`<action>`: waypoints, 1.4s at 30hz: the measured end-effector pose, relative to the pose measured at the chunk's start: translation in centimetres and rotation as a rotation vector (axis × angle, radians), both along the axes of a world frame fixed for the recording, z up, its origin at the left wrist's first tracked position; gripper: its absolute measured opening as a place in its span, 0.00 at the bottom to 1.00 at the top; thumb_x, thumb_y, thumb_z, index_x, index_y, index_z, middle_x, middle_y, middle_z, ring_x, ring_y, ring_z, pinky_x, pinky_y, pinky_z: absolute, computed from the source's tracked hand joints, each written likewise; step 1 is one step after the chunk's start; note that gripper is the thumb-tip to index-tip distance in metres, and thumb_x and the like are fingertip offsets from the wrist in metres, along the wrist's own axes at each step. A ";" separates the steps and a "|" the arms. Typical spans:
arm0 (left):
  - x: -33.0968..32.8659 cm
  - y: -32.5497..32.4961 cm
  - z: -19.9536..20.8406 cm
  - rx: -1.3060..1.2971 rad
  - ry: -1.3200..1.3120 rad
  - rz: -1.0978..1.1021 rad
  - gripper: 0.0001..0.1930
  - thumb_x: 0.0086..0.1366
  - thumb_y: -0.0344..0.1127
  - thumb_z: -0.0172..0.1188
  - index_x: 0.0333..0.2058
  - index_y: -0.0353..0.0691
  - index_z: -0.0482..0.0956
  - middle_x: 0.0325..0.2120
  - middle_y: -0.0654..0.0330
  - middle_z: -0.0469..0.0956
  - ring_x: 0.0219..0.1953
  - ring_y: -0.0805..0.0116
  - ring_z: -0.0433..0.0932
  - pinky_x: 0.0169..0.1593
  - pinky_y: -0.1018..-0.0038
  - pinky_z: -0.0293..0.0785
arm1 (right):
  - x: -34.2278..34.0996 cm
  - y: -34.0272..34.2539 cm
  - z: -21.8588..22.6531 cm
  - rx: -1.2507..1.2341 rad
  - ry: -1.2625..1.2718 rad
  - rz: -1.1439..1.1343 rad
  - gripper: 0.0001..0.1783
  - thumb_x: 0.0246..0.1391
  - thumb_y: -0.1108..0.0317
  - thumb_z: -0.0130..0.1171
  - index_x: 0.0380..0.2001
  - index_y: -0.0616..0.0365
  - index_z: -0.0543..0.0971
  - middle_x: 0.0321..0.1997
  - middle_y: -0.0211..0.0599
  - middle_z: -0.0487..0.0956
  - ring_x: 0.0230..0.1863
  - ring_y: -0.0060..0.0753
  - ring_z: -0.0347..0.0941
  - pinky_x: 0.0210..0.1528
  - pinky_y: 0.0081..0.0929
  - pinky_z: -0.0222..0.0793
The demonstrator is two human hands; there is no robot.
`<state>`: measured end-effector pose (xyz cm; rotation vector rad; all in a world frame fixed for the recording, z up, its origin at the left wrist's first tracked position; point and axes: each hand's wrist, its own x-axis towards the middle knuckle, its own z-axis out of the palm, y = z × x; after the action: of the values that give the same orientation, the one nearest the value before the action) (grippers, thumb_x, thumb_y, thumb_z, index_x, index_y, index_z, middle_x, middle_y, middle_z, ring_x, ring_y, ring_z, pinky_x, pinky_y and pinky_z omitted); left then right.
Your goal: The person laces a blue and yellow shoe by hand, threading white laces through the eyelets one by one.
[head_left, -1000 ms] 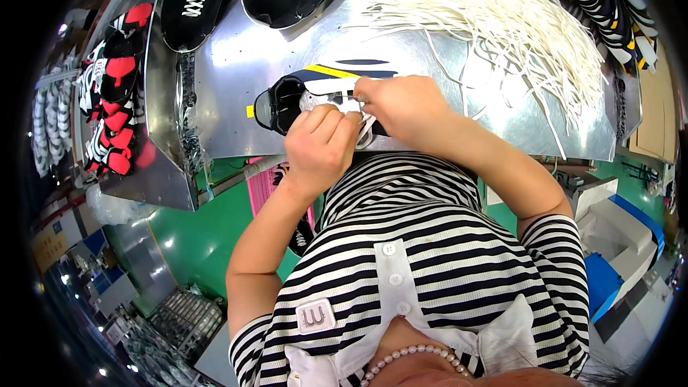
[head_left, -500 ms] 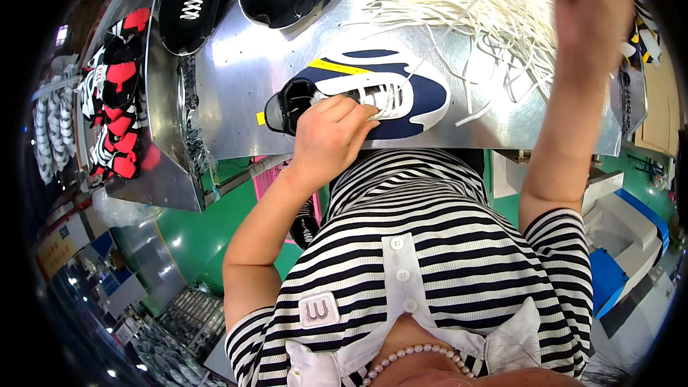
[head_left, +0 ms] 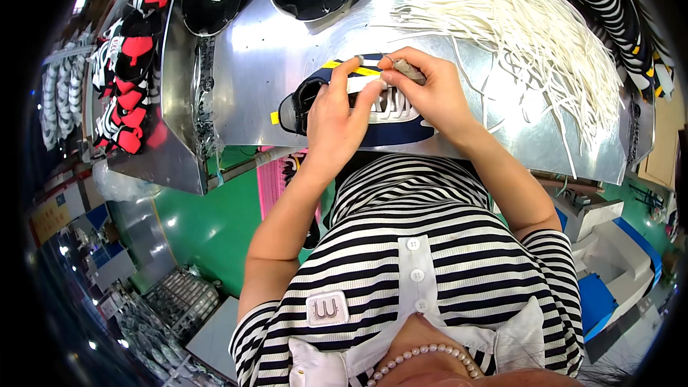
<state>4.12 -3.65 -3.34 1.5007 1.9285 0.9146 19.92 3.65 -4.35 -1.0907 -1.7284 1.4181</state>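
Note:
A navy, white and yellow sneaker (head_left: 390, 132) lies on its sole on the metal table, heel to the left and toe to the right. White laces (head_left: 395, 106) cross its front part. My left hand (head_left: 335, 115) grips the sneaker around the eyelet edge, forefinger on the yellow stripe and thumb nearer the laces. In my right hand (head_left: 437, 93) is a short tool with a wrapped tan handle (head_left: 410, 70). Its thin tip points at the eyelets beside my left thumb; the tip's shape is too small to make out.
A heap of loose white laces (head_left: 516, 36) spreads over the table's right side. Black shoes (head_left: 218, 0) stand at the back left. Red, black and white shoe parts (head_left: 132, 75) hang past the left edge; striped parts (head_left: 602, 0) are stacked at the far right.
My right hand has come down from the upper right to the sneaker, now with the tool visible in it. My left hand has shifted slightly, its thumb and forefinger wider apart.

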 end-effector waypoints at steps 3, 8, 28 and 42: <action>0.6 0.2 -0.3 0.049 0.121 0.051 0.26 0.59 0.50 0.67 0.50 0.40 0.75 0.33 0.48 0.82 0.35 0.47 0.79 0.42 0.59 0.72 | -0.1 -0.2 -1.0 0.098 0.081 -0.034 0.09 0.54 0.68 0.64 0.38 0.57 0.82 0.28 0.37 0.83 0.27 0.29 0.77 0.33 0.23 0.72; 0.5 0.3 -1.2 0.172 0.077 0.074 0.23 0.54 0.45 0.70 0.46 0.44 0.78 0.30 0.50 0.82 0.33 0.49 0.79 0.40 0.60 0.72 | 0.7 -0.7 0.1 0.159 0.032 -0.013 0.15 0.56 0.66 0.63 0.45 0.60 0.77 0.31 0.41 0.83 0.30 0.35 0.80 0.33 0.27 0.74; 0.5 -1.1 -1.1 0.112 -0.114 -0.018 0.23 0.56 0.29 0.66 0.52 0.38 0.74 0.38 0.49 0.81 0.32 0.57 0.79 0.38 0.67 0.74 | 0.3 -0.1 2.9 0.331 -0.647 0.381 0.13 0.56 0.68 0.55 0.40 0.64 0.68 0.26 0.45 0.81 0.28 0.49 0.79 0.31 0.41 0.73; -1.6 0.0 1.9 -0.212 -0.842 -0.137 0.32 0.56 0.18 0.63 0.60 0.33 0.64 0.50 0.53 0.74 0.50 0.66 0.77 0.55 0.70 0.75 | 1.1 -1.1 -2.5 0.249 -0.045 -0.277 0.09 0.54 0.67 0.62 0.40 0.51 0.81 0.19 0.35 0.79 0.18 0.33 0.75 0.23 0.28 0.68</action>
<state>2.56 -3.70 -1.48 0.8884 1.2383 1.0202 20.98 2.60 -6.87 -1.1769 -1.6575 0.9886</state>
